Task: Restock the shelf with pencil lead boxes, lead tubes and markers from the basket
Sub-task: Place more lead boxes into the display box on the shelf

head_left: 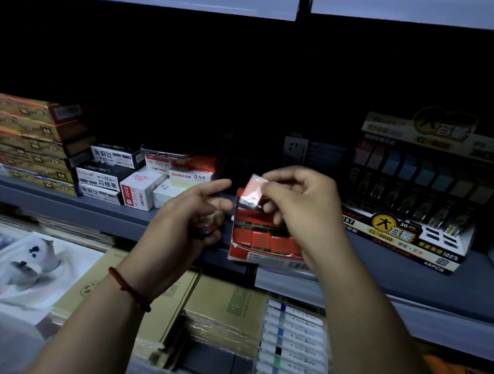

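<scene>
Where the shelf (95, 211) ends, the red carton (266, 240) sits at its lip and a hard push might tip it off. The left grip (187, 215) curls round a red item (210, 228). The right grip (305, 201) pinches a small lead box (252, 194) just above the carton.

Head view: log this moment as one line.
right hand: pinches red lead packet | left hand: holds small red item | red display box: open, at shelf front, below packet

A silver-edged phone (161, 153) lies flat at centre left. Flat brown cardboard cartons (225, 303) fill the lower centre, beside a glossy pale animal print (33, 264) at lower left.
</scene>
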